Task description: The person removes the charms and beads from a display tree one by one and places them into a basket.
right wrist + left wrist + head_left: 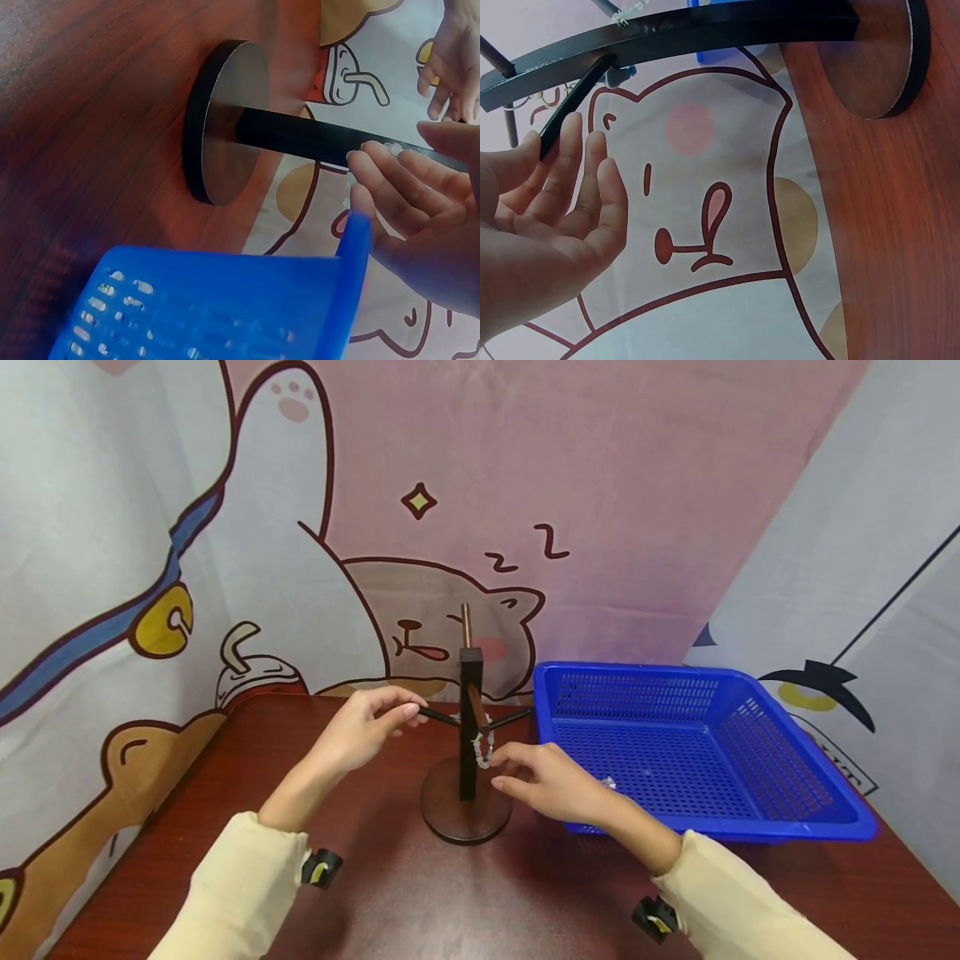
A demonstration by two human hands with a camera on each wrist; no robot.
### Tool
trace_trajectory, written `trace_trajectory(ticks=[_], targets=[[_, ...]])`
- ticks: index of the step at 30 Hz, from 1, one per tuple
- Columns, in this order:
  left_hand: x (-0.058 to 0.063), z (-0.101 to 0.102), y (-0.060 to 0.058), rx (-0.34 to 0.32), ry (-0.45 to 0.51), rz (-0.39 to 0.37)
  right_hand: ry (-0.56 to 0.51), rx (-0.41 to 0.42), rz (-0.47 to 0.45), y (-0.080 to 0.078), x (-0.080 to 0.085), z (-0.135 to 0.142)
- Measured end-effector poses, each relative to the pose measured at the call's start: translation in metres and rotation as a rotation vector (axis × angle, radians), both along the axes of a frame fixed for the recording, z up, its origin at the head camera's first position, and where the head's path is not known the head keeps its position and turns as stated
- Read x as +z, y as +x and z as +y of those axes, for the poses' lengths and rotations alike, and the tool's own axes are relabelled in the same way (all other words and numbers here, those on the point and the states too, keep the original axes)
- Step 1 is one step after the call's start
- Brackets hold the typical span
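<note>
A dark wooden jewelry stand (468, 768) with a round base (450, 814) and several pegs stands upright on the table. Thumb and fingertips of my left hand (363, 727) pinch the end of its left peg (574, 103). From the front peg (476, 706) hangs a bracelet of clear beads (482, 753). Beside it is my right hand (551, 781), fingers loosely bent and thumb apart; fingertips are at the beads, though contact is hard to tell. In the right wrist view the fingers partly hide the bracelet. A small bluish-grey item (620, 76) shows behind the post.
A blue perforated basket (720, 828) stands on the right side of the table, close to my right forearm. Something small and whitish (609, 783) shows at its near left side. Behind the reddish-brown table (247, 777) hangs a cartoon-printed cloth (637, 510).
</note>
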State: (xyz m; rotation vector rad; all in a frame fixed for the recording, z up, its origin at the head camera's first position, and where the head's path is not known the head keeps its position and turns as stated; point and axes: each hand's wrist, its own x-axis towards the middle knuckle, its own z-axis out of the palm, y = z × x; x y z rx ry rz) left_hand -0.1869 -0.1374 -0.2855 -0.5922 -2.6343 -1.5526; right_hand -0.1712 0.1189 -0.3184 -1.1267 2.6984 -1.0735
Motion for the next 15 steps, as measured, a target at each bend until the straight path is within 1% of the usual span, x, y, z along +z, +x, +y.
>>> trace_trajectory(ticks=[9,15], targets=[[0.000,0.000,0.000,0.004,0.004,-0.002,0.020,-0.036,0.028,-0.005,-0.001,-0.010],[0.000,0.000,0.000,0.002,0.002,-0.002,0.023,-0.066,0.025,-0.008,-0.003,-0.014]])
